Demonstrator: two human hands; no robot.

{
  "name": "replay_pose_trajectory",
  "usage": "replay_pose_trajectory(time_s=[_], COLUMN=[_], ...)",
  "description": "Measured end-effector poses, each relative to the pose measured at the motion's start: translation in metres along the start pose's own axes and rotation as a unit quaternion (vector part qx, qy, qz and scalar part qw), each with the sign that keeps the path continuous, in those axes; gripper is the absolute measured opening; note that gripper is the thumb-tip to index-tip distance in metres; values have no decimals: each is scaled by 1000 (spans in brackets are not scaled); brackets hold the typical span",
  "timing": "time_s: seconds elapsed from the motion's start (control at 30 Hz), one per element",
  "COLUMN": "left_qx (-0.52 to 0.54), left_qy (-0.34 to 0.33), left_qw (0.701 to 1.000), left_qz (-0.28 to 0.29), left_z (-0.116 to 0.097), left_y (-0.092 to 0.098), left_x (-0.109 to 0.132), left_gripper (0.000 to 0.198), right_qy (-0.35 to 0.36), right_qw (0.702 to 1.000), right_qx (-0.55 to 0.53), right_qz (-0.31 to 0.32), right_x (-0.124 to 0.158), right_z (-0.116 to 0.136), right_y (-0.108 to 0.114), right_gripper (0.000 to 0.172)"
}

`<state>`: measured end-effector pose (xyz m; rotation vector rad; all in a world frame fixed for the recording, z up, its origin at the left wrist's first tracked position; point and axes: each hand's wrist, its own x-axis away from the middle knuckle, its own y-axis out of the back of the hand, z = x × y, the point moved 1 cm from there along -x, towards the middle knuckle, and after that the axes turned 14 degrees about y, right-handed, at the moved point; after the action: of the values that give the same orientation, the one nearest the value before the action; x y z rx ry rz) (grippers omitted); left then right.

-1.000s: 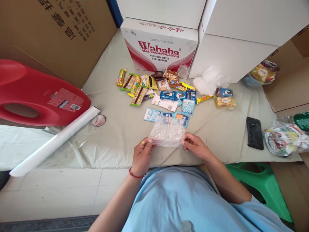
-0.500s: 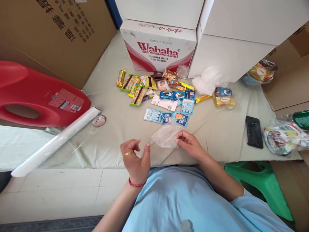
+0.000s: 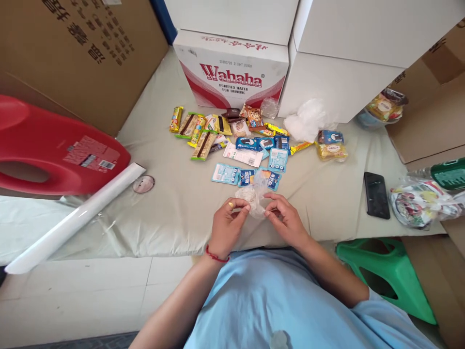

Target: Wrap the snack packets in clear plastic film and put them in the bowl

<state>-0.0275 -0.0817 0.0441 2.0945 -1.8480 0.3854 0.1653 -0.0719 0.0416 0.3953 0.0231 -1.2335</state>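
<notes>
A thin clear plastic bag [image 3: 255, 198] is crumpled between my two hands, low over the front part of the table. My left hand [image 3: 229, 222], with a gold ring and a red cord bracelet, pinches its left side between thumb and fingers. At its lower right side, my right hand [image 3: 286, 218] pinches it too. Just beyond the bag lie blue snack packets [image 3: 225, 173], partly covered by it. Behind them are dark blue packets [image 3: 248, 143], a white packet [image 3: 242, 154] and wrapped bars [image 3: 203, 145].
A Wahaba-style white and red carton marked Wahaha [image 3: 232, 80] stands at the back. Left are a red jug [image 3: 90, 150] and a white roll [image 3: 76, 218]. Right are a bunched plastic bag [image 3: 307, 118], a phone [image 3: 377, 195] and a green stool [image 3: 385, 276].
My left hand has moved right and taken hold of the plastic bag. The bag, spread flatter before, is now gathered up between both hands. The view has shifted slightly.
</notes>
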Motion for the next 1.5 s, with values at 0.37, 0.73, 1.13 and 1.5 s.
replay_pose_trajectory(time_s=[0.37,0.73,1.13,1.5], left_qx=[252,-21,36,-84], left_qy=[100,-82,0,-131], left_qw=[962,996,985,978], left_qz=[-25,20,-169,-136], left_z=[9,9,24,22], left_y=[13,2,21,21], left_x=[-4,18,1,16], left_gripper=[31,34,35,31], right_qy=[-157,-178,-182,-258], right_qw=[972,956,955,923], right_qx=[-173,-233,-224,-281], right_qz=[24,22,-61,-45], right_x=[11,-38,-25,-41], right_z=[-5,-7,-12,-10], right_y=[16,-21,2,4], right_gripper=[41,46,42,58])
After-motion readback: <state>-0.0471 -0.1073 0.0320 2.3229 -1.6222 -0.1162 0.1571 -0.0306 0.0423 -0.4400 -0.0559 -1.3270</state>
